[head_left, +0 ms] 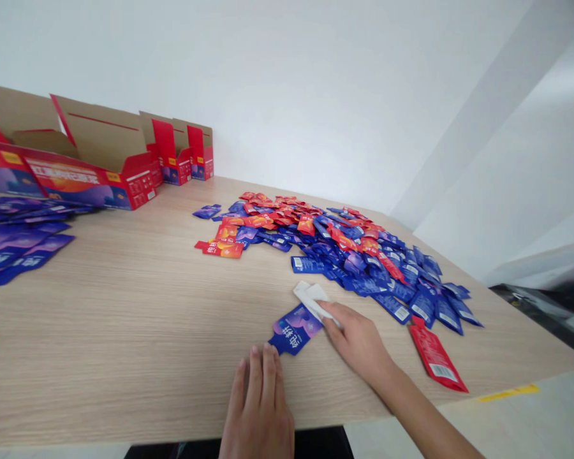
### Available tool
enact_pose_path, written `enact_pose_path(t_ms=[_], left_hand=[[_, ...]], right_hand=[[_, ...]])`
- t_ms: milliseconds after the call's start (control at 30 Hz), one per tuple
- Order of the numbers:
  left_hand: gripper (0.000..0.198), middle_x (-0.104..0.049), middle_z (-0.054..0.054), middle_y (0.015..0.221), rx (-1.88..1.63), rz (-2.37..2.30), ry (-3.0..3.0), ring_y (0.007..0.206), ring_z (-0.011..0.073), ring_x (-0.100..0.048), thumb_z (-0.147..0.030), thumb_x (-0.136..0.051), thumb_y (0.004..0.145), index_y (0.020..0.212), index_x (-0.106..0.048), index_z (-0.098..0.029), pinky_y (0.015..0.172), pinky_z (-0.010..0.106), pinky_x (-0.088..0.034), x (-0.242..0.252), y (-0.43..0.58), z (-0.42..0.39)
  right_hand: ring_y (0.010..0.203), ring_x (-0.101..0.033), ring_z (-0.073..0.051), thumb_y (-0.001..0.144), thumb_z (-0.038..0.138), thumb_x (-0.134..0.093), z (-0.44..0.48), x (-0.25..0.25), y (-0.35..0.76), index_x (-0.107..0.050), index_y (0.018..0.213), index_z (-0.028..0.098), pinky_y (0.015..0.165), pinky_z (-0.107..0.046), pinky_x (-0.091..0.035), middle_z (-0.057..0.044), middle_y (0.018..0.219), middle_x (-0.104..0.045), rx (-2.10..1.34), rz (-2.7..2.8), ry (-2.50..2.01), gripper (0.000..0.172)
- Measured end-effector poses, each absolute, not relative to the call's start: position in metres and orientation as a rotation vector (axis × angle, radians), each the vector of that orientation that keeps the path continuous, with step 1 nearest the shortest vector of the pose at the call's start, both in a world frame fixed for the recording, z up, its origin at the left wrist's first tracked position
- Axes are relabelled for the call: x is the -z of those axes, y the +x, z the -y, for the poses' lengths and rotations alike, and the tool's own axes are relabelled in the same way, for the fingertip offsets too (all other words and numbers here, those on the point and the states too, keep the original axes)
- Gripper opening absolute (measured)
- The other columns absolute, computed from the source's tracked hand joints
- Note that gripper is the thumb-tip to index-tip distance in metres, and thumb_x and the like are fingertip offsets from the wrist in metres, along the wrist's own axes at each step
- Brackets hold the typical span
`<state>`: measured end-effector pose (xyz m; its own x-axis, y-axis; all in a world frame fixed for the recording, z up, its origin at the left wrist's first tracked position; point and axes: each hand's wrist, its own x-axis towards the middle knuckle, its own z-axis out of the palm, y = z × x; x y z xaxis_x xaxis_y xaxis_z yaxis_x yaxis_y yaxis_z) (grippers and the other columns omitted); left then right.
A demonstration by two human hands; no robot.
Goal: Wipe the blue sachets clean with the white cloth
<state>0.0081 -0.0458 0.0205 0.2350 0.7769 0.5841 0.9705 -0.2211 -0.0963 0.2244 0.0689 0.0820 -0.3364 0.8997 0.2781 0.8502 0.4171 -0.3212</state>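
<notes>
A blue sachet [294, 330] with white lettering and a purple-pink print lies flat on the wooden table in front of me. My left hand [261, 398] is stretched out flat, its fingertips at the sachet's narrow spout end. In my right hand [356, 338] is a folded white tissue [310, 294], pinched between thumb and fingers and lying over the sachet's far right end. A red sachet [437, 357] lies apart to the right of my right hand, its barcode side up.
A large heap of blue and red sachets [363, 255] spreads across the back right. Stacked blue sachets [23, 239] lie at the left, before several open red cardboard boxes [90, 182] along the wall. Yellow tape [509, 393] marks the front right edge.
</notes>
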Motion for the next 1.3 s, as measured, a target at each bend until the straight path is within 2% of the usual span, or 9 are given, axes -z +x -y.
enact_pose_path(t_ms=[167, 300, 400, 533, 633, 800, 967, 1133, 1300], left_hand=[[0.051, -0.068, 0.013, 0.143, 0.605, 1.593, -2.062, 0.136, 0.0304, -0.058, -0.035, -0.054, 0.091, 0.132, -0.07, -0.009, 0.116, 0.043, -0.043, -0.017, 0.008, 0.044], [0.052, -0.069, 0.014, 0.142, 0.615, 1.581, -2.057, 0.136, 0.0306, -0.057, -0.035, -0.054, 0.091, 0.133, -0.069, -0.008, 0.118, 0.043, -0.041, -0.015, 0.009, 0.044], [0.051, -0.068, 0.015, 0.142, 0.596, 1.595, -2.061, 0.137, 0.0313, -0.057, -0.033, -0.055, 0.09, 0.133, -0.069, -0.008, 0.118, 0.044, -0.042, -0.016, 0.009, 0.045], [0.049, -0.07, 0.014, 0.14, 0.561, 1.614, -2.078, 0.137, 0.0312, -0.058, -0.031, -0.054, 0.089, 0.13, -0.071, -0.011, 0.117, 0.045, -0.044, -0.018, 0.008, 0.047], [0.052, -0.067, 0.014, 0.145, 0.579, 1.622, -2.095, 0.139, 0.0302, -0.057, -0.031, -0.053, 0.09, 0.136, -0.068, -0.011, 0.118, 0.043, -0.043, -0.019, 0.008, 0.047], [0.052, -0.067, 0.013, 0.145, 0.608, 1.621, -2.091, 0.139, 0.0296, -0.056, -0.033, -0.053, 0.093, 0.136, -0.067, -0.011, 0.118, 0.043, -0.043, -0.015, 0.009, 0.046], [0.053, -0.067, 0.014, 0.145, 0.646, 1.615, -2.073, 0.139, 0.0298, -0.056, -0.035, -0.054, 0.092, 0.136, -0.067, -0.009, 0.119, 0.043, -0.042, -0.01, 0.01, 0.045], [0.051, -0.068, 0.013, 0.144, 0.637, 1.615, -2.052, 0.138, 0.0293, -0.057, -0.033, -0.053, 0.091, 0.135, -0.068, -0.01, 0.118, 0.042, -0.042, -0.011, 0.011, 0.045], [0.045, -0.073, 0.013, 0.134, 0.617, 1.617, -2.078, 0.133, 0.0306, -0.06, -0.03, -0.055, 0.089, 0.125, -0.074, -0.012, 0.117, 0.044, -0.044, -0.015, 0.008, 0.046]], right_hand=[[0.115, -0.075, -0.032, 0.105, 0.031, -0.045, -0.077, -0.084, 0.239, -0.073, 0.131, 0.021, 0.097, -0.047, -0.06, -0.011, 0.13, -0.077, -0.099, 2.127, -1.641, 0.039], [0.121, -0.072, -0.026, 0.109, 0.036, -0.046, -0.055, -0.092, 0.214, -0.071, 0.134, 0.024, 0.103, -0.039, -0.057, -0.007, 0.133, -0.076, -0.195, 2.079, -1.464, 0.037], [0.112, -0.073, -0.022, 0.108, 0.027, -0.048, -0.033, -0.099, 0.185, -0.068, 0.137, 0.027, 0.099, -0.034, -0.057, -0.006, 0.124, -0.078, -0.316, 2.249, -1.193, 0.035], [0.105, -0.073, -0.023, 0.104, 0.016, -0.051, -0.026, -0.097, 0.165, -0.067, 0.139, 0.024, 0.094, -0.035, -0.059, -0.008, 0.115, -0.078, -0.289, 2.5, -1.041, 0.039], [0.106, -0.073, -0.024, 0.103, 0.017, -0.052, -0.039, -0.091, 0.176, -0.068, 0.138, 0.024, 0.094, -0.037, -0.059, -0.008, 0.114, -0.078, -0.207, 2.491, -1.182, 0.039], [0.122, -0.071, -0.026, 0.104, 0.023, -0.048, -0.073, -0.087, 0.222, -0.07, 0.135, 0.023, 0.106, -0.042, -0.056, -0.009, 0.134, -0.075, -0.128, 2.306, -1.522, 0.039], [0.114, -0.075, -0.033, 0.107, 0.031, -0.042, -0.081, -0.09, 0.241, -0.071, 0.133, 0.019, 0.096, -0.048, -0.06, -0.013, 0.128, -0.077, -0.069, 2.188, -1.681, 0.041], [0.12, -0.072, -0.023, 0.109, 0.032, -0.045, -0.045, -0.096, 0.204, -0.067, 0.138, 0.026, 0.103, -0.036, -0.056, -0.006, 0.133, -0.075, -0.252, 2.216, -1.348, 0.037], [0.103, -0.073, -0.024, 0.104, 0.017, -0.049, -0.02, -0.1, 0.166, -0.064, 0.142, 0.023, 0.091, -0.036, -0.06, -0.008, 0.112, -0.078, -0.296, 2.558, -1.033, 0.041]])
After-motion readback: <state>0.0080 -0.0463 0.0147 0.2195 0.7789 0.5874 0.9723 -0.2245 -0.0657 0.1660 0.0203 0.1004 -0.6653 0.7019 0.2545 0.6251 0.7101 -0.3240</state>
